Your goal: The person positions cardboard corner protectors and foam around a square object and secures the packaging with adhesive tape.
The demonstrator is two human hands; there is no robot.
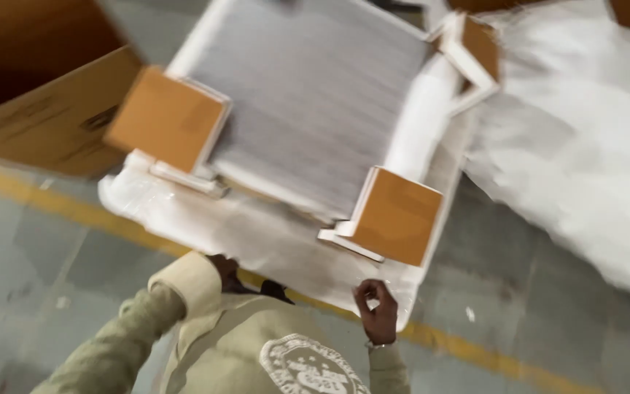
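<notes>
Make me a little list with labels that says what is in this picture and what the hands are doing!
Place: grey concrete floor with a yellow painted line
Main thing: flat grey finned panel in white foam packing, tilted
Corner guards: orange cardboard corner caps on at least three corners
Left hand: left hand under the packing's near edge, mostly hidden
Right hand: right hand pinching the near edge of the packing
Nearby: brown cardboard box at left, white plastic wrap at right
Picture: blurred by motion
</notes>
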